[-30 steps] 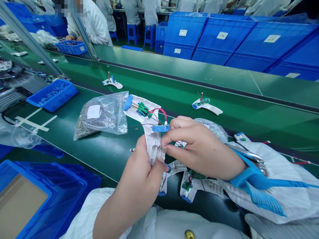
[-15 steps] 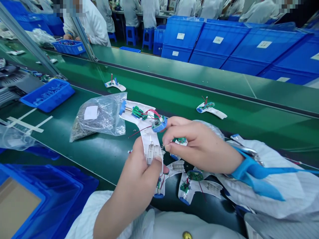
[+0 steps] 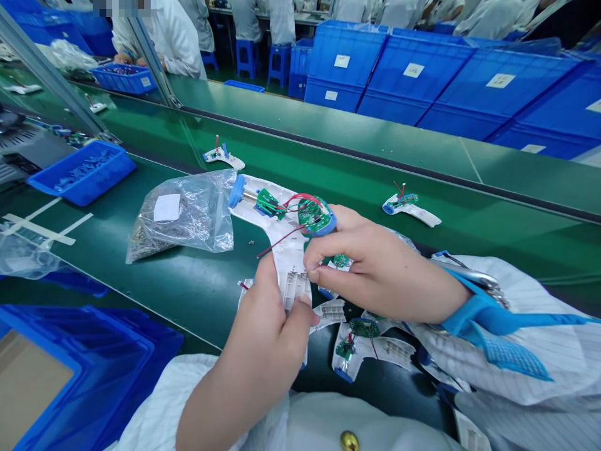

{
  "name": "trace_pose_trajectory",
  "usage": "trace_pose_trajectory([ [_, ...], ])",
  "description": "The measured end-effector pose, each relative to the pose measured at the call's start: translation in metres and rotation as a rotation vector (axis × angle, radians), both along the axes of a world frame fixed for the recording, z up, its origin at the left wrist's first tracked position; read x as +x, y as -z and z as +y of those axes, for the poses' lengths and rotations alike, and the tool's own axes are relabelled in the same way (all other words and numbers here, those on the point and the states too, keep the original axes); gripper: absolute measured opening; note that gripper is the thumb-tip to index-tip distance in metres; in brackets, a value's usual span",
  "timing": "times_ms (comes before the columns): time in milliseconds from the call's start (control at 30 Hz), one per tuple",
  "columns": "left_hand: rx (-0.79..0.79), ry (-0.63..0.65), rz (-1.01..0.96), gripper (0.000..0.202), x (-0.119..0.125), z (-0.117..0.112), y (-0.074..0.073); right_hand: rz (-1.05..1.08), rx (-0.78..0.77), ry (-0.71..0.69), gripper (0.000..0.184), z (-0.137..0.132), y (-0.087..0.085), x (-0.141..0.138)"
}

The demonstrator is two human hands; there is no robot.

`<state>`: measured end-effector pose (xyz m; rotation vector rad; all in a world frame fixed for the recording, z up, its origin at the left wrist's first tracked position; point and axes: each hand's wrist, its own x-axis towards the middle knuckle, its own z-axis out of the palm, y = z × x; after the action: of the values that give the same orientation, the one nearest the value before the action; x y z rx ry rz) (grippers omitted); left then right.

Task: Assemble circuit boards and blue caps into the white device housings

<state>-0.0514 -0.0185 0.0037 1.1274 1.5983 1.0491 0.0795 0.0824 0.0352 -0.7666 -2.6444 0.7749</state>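
Note:
My left hand [image 3: 267, 319] grips the handle of a white pistol-shaped housing half [image 3: 288, 250], thumb over its ribbed inside. A blue ring and metal tube sit at its far end, beside a small green board [image 3: 270, 203] with red and green wires. A rounded green circuit board [image 3: 317, 216] with a blue rim stands above the housing, against the fingers of my right hand [image 3: 370, 269]. The right thumb and index finger are pinched together at the handle's edge; what lies between them is hidden. Similar housing halves [image 3: 350, 357] with boards lie beneath and beside my hands.
On the bench are a clear bag of small parts [image 3: 181, 216] and a blue tray [image 3: 82, 172]. Two more housing halves lie on the green belt [image 3: 305, 163]. Stacked blue crates [image 3: 347, 56] stand beyond. A blue bin [image 3: 89, 369] is at lower left; a co-worker [image 3: 164, 37] sits opposite.
The rounded board has tilted, so its green face now shows more. The housing half has turned slightly toward me. Both hands keep their grip, and the view has shifted a little.

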Motion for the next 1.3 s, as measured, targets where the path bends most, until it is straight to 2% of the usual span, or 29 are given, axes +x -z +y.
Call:
trace_pose_trajectory([
  [267,0.015,0.015,0.028,0.041,0.0,0.002,-0.003,-0.095,0.014,-0.043,0.017,0.004,-0.01,0.002],
  [467,-0.091,0.032,0.02,0.039,0.002,0.004,-0.011,-0.134,-0.028,-0.057,0.017,0.007,-0.012,-0.001],
  [567,-0.094,0.058,0.034,0.039,0.002,0.004,-0.013,-0.133,-0.019,-0.067,0.016,0.008,-0.012,-0.002],
  [900,-0.107,0.12,0.136,0.042,-0.001,0.004,-0.009,-0.217,0.075,-0.107,0.019,0.01,-0.016,-0.006],
  [1033,-0.084,0.164,0.105,0.036,-0.003,0.004,-0.007,-0.207,0.0,-0.093,0.019,0.014,-0.015,-0.008],
  [1167,-0.103,0.193,0.023,0.03,-0.003,0.004,-0.006,-0.157,-0.138,-0.1,0.015,0.017,-0.008,-0.005],
  [1300,-0.211,0.163,-0.313,0.028,-0.003,0.003,-0.005,0.039,-0.127,-0.101,0.004,0.015,0.008,0.004],
])
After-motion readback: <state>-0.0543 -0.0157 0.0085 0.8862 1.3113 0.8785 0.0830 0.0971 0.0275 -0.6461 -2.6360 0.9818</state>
